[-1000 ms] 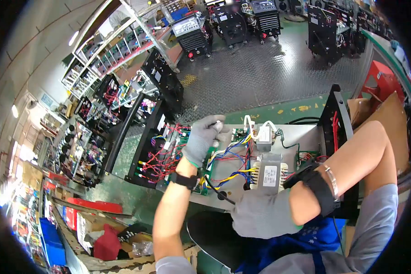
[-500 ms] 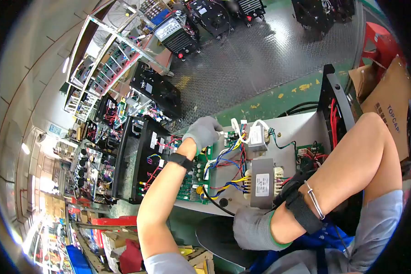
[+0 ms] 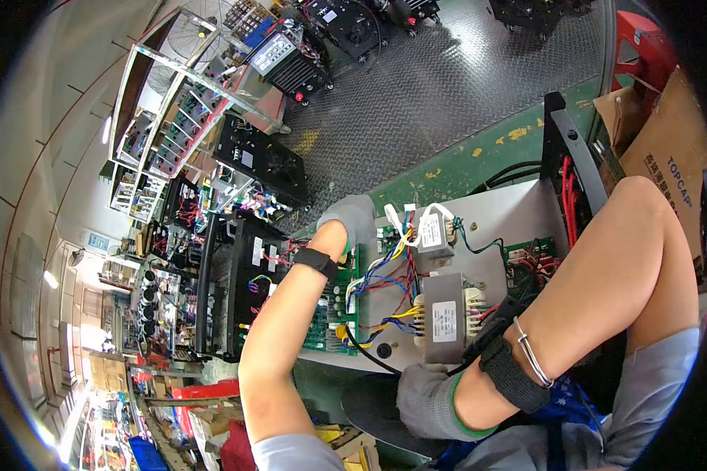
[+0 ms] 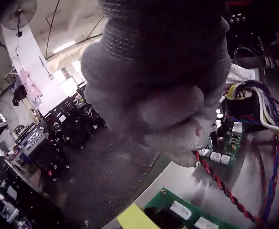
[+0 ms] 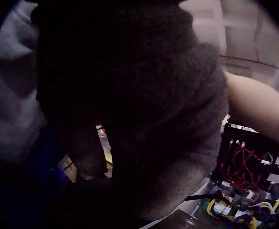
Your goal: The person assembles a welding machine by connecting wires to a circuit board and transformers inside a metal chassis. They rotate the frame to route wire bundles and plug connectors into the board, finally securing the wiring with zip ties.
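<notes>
A grey-gloved left hand [image 3: 355, 218] reaches over the far left part of an open metal chassis [image 3: 507, 206]. Its curled fingers pinch a red-and-black twisted wire [image 4: 218, 179] close by a small green board [image 4: 232, 143] with white sockets. Below that hand lies a larger green circuit board [image 3: 338, 300]. The gloved right hand [image 3: 432, 400] is at the chassis's near edge, beside a big transformer [image 3: 444, 320], where a black cable [image 3: 369, 355] runs up to it. Its fingers are mostly hidden and dark, so I cannot tell whether they grip the cable.
A smaller white-labelled transformer [image 3: 434, 234] and bundled coloured wires sit mid-chassis. Black upright panels bound it, one on the right [image 3: 565, 149]. A cardboard box [image 3: 668, 169] stands at right. Black machines [image 3: 291, 67] stand on the far floor; shelving [image 3: 173, 118] is at left.
The view has turned and shifted. The left hand has turned over, its fingers now away from the head camera at the chassis's far edge. The right hand stays by the near edge.
</notes>
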Demonstrator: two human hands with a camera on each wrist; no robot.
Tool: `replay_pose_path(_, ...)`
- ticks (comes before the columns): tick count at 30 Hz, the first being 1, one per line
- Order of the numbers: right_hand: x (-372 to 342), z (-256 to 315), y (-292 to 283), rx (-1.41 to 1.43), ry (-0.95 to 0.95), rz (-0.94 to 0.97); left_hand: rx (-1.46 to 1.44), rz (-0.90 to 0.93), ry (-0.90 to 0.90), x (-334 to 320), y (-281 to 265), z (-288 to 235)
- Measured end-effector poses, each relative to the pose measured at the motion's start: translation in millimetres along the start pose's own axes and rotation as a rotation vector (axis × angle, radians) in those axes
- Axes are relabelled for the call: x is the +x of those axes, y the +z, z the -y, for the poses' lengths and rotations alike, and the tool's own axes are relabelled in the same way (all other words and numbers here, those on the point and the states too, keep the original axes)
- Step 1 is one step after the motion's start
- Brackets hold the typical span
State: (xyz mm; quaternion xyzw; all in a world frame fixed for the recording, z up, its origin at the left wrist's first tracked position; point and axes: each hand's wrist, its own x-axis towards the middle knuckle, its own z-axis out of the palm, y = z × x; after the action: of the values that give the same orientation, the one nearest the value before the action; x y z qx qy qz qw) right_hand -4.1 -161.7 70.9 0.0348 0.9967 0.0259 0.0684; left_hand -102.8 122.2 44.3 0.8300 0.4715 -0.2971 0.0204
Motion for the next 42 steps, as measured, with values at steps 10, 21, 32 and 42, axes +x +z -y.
replay_pose_path(10, 14.9, 5.6, 8.6, 0.105, -0.023, 0.186, -0.097, -0.075, 0.063, 10.5, 13.6, 13.4)
replay_pose_path(21, 10.9, -11.3, -22.6, 0.228, 0.038, 0.157, -0.545, 0.048, -0.03, -4.9, 8.1, 14.8)
replay_pose_path(32, -10.3, -124.0, -82.3, 0.192, 0.547, -0.204, -0.699, -0.119, -0.198, 99.7, 92.3, 65.4)
replay_pose_path(42, -17.3, -274.0, 17.4, 0.357, 1.056, 0.097, -0.833, -0.576, 0.065, -124.8, 55.1, -22.3)
